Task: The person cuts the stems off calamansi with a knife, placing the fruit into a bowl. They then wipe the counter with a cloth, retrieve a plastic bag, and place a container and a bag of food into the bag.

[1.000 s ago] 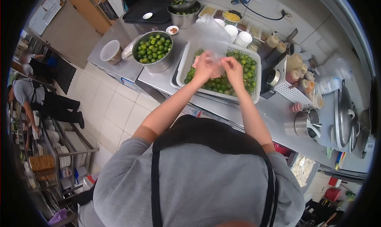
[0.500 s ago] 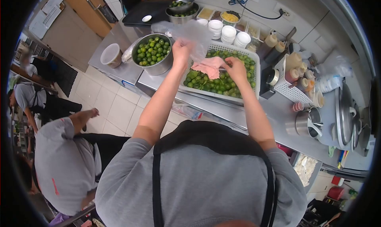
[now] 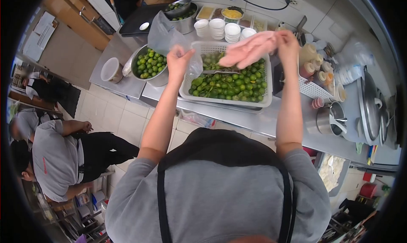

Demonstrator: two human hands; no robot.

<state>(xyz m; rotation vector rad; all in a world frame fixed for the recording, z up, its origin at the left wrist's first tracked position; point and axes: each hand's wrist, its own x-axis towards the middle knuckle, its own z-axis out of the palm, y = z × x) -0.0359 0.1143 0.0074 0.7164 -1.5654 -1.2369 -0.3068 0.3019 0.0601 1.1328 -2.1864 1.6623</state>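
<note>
My left hand [image 3: 179,62] is closed on a clear plastic bag [image 3: 163,35], which puffs out up and left of my fingers, with part hanging over the basket's left end. My right hand [image 3: 288,47] grips one end of a limp pink cloth [image 3: 252,48], blurred by motion and stretched leftward above the basket. Below both hands, a white perforated basket [image 3: 185,90] holds many small green limes [image 3: 237,86]. A knife [image 3: 220,71] lies across the limes. Left of my left hand stands a metal pot [image 3: 157,79] full of limes.
Stacked white cups [image 3: 217,28] stand behind the basket. A white crate of sauce bottles [image 3: 311,88] is to the right, with metal pitchers [image 3: 328,120] nearer me. A plastic tub [image 3: 111,70] sits at the counter's left end. A co-worker [image 3: 59,158] is at the left.
My right hand has lifted the pink cloth up and right off the limes, uncovering the knife. My left hand has moved slightly left and down with the plastic bag.
</note>
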